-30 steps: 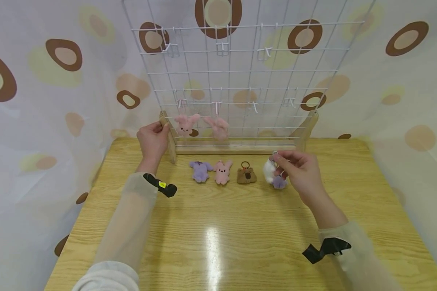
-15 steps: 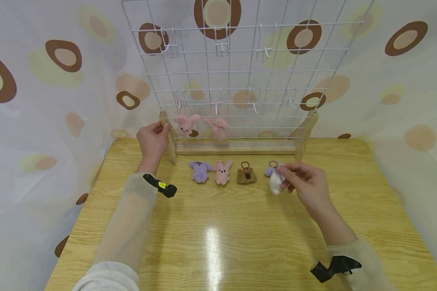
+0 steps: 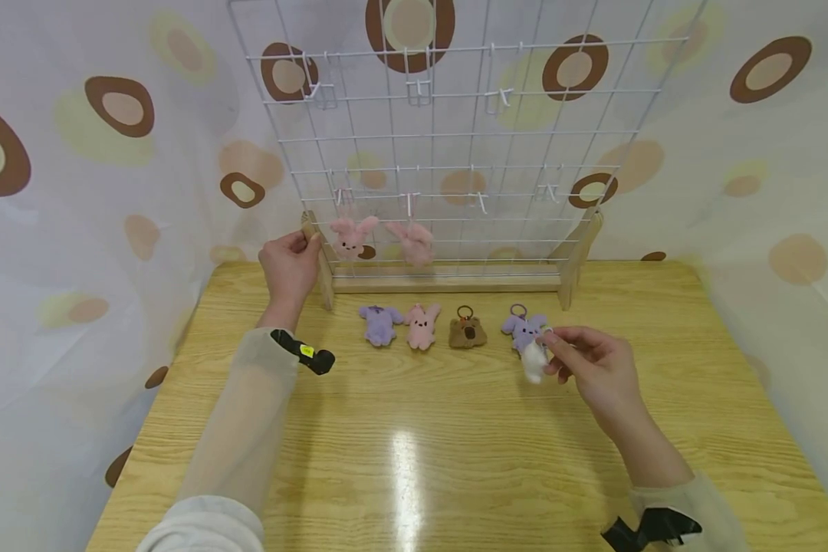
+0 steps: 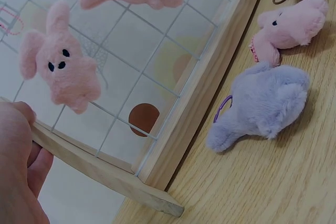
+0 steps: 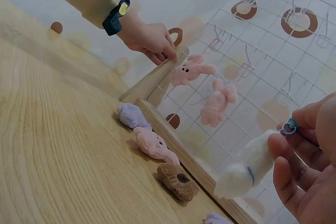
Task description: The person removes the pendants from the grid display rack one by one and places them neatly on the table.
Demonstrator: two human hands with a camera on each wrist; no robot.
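My right hand (image 3: 596,372) pinches the small ring of a white plush keychain (image 3: 534,365). The plush dangles from it above the table, and a light blue clasp (image 5: 289,126) shows between the fingertips in the right wrist view. Just behind it lies a purple bunny plush (image 3: 522,330), partly covered by the white one. At the left, my left hand (image 3: 290,272) grips the wooden side post (image 4: 105,166) of a white wire grid rack (image 3: 455,138). Two pink bunny plushes, one facing out (image 3: 349,238) and one turned away (image 3: 414,244), hang from hooks near that hand.
In a row before the rack's wooden base bar (image 3: 448,284) lie another purple plush (image 3: 380,327), a pink bunny plush (image 3: 422,328) and a brown bear keychain (image 3: 467,333). Several white hooks, such as the lower right hook (image 3: 549,192), jut from the grid.
My right hand has moved right and toward me with the white keychain, uncovering more of the purple bunny behind it. My left hand stays on the post.
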